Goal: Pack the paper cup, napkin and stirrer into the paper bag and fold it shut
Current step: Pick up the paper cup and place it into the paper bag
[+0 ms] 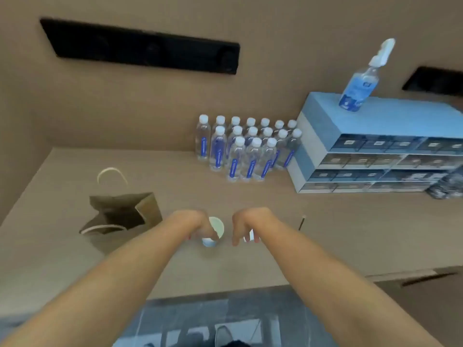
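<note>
A brown paper bag [125, 216] with white handles stands open on the counter at the left. My left hand [198, 225] grips the paper cup [217, 227], which is tilted with its pale inside showing. My right hand [246, 227] hangs just right of the cup, fingers curled down over a small white thing [251, 237], probably the napkin, mostly hidden. A thin dark stirrer [302, 222] lies on the counter to the right of my right hand.
Several small water bottles [246, 149] stand in rows at the back of the counter [175, 266]. A blue drawer unit [375, 146] sits at the right with a pump bottle [360, 81] on top. The counter's front edge runs below my forearms.
</note>
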